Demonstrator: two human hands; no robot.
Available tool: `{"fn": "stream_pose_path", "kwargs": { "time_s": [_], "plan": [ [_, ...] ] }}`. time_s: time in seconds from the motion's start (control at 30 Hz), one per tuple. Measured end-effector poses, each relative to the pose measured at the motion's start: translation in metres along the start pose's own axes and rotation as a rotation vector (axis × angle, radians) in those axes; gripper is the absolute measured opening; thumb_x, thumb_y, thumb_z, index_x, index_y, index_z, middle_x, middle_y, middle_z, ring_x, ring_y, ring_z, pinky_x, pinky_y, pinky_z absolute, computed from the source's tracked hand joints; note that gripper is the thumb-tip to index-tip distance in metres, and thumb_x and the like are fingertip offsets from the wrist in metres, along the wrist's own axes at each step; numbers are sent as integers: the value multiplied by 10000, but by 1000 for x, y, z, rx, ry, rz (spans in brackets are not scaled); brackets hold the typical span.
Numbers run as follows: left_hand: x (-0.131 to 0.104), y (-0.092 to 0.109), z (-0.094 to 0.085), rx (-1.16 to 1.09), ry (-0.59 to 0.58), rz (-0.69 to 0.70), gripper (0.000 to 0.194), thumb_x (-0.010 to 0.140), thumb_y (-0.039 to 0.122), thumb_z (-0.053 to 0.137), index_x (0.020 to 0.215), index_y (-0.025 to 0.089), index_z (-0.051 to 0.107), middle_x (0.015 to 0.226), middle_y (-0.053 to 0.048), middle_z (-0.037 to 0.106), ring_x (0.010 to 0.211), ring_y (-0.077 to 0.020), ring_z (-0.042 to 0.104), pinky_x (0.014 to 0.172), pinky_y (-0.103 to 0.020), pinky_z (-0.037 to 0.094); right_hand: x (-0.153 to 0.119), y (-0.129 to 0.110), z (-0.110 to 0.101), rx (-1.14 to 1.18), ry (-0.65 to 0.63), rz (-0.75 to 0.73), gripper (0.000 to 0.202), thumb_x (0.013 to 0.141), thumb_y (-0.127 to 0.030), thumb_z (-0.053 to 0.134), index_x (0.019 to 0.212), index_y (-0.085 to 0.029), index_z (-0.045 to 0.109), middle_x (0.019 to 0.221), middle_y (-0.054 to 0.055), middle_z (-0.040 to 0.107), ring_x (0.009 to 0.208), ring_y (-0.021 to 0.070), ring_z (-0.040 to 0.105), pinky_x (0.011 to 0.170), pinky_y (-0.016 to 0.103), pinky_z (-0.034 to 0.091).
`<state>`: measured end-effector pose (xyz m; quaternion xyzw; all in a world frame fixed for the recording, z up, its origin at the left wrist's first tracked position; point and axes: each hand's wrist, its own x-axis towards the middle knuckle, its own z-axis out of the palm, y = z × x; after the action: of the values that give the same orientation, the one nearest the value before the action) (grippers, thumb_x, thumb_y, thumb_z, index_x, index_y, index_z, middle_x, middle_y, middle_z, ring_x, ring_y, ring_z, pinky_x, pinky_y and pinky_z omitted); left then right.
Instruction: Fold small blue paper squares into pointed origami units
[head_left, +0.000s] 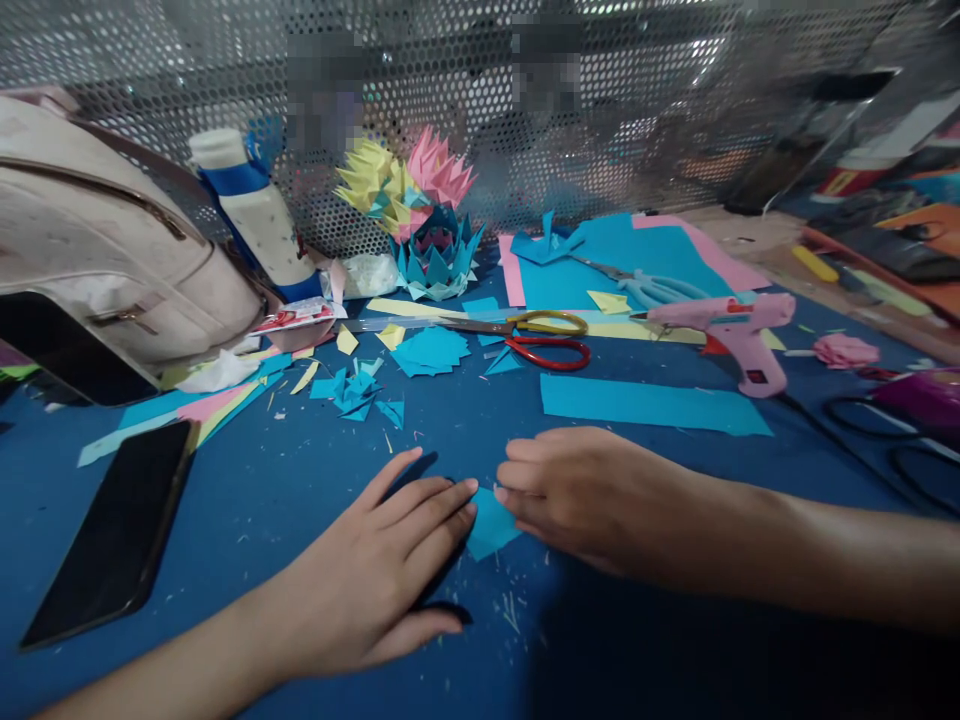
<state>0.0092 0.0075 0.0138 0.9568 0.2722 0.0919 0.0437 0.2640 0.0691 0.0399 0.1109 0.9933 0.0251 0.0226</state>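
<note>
A small piece of blue paper (pixel 491 530) lies on the blue tabletop between my hands. My left hand (pixel 409 545) has its fingers stretched out, the fingertips touching the paper's left edge. My right hand (pixel 566 490) is curled at the paper's upper right, fingers closed against its edge; the fingertips are partly hidden. Beyond the hands are a pile of folded blue paper pieces (pixel 356 392), a stack of blue paper (pixel 431 350), and a blue paper strip (pixel 652 404). Scissors (pixel 547 325) with one yellow and one red handle rest behind them.
A pink glue gun (pixel 750 325) with a black cord stands at right. Behind are a folded-paper flower piece (pixel 439 250), pliers (pixel 660 288) on coloured sheets and a perforated metal screen (pixel 450 60). A phone (pixel 112 530), a backpack (pixel 112 220) and a bottle (pixel 259 215) are at left.
</note>
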Motion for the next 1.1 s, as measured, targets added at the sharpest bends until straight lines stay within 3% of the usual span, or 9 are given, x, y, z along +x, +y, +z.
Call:
{"fn": "stream_pose_path", "kwargs": {
  "time_s": [0.13, 0.23, 0.43, 0.57, 0.67, 0.8, 1.1],
  "plan": [
    [1, 0, 0, -23, -20, -5, 573, 1026, 526, 434, 1431, 120, 445, 1480, -140, 489, 1352, -287, 459, 1217, -582, 167, 3, 8, 5, 140, 99, 94, 214, 957, -281, 582, 771, -178, 611, 811, 34, 627, 741, 177, 506, 607, 294, 313],
    [0, 0, 0, 9, -24, 3, 557, 1029, 504, 436, 1433, 122, 439, 1469, -146, 493, 1360, -294, 444, 1213, -587, 171, 6, 13, 15, 278, 197, 183, 279, 948, -448, 600, 895, -174, 610, 860, 26, 649, 785, 171, 535, 585, 268, 275],
    [0, 1, 3, 54, 82, 51, 477, 1053, 434, 404, 1374, 98, 510, 1370, -112, 588, 1292, -246, 512, 1249, -482, 91, 9, 4, 14, 469, 126, 327, 95, 880, -196, 627, 796, -166, 594, 742, -10, 628, 743, 138, 532, 592, 253, 265],
    [-1, 3, 4, 33, 143, 56, 438, 1065, 404, 387, 1335, 100, 549, 1296, -94, 643, 1244, -226, 555, 1250, -467, 105, 8, -3, 8, 620, 112, 361, 156, 866, -199, 643, 721, -173, 591, 625, -38, 591, 683, 124, 518, 622, 248, 305],
    [0, 4, 2, 47, 124, 83, 446, 1058, 399, 417, 1362, 90, 524, 1302, -110, 641, 1244, -232, 561, 1245, -499, 129, 7, 3, 8, 555, 124, 315, 100, 843, -194, 676, 763, -176, 620, 701, -22, 607, 735, 137, 513, 648, 252, 327],
    [-1, 3, 1, 47, 93, 96, 478, 1060, 423, 397, 1393, 95, 496, 1286, -120, 648, 1239, -242, 565, 1236, -535, 142, 6, 21, 8, 542, 106, 98, 117, 921, -229, 643, 1035, -204, 649, 975, 26, 628, 920, 163, 523, 730, 257, 373],
    [-1, 0, 0, 57, -7, 99, 517, 1068, 471, 320, 1447, 146, 456, 1331, -83, 605, 1287, -243, 506, 1237, -487, -42, 7, 34, 9, 613, 29, -115, 217, 993, -326, 555, 1122, -159, 608, 1051, 78, 624, 960, 173, 526, 849, 287, 401]
  ]
}}
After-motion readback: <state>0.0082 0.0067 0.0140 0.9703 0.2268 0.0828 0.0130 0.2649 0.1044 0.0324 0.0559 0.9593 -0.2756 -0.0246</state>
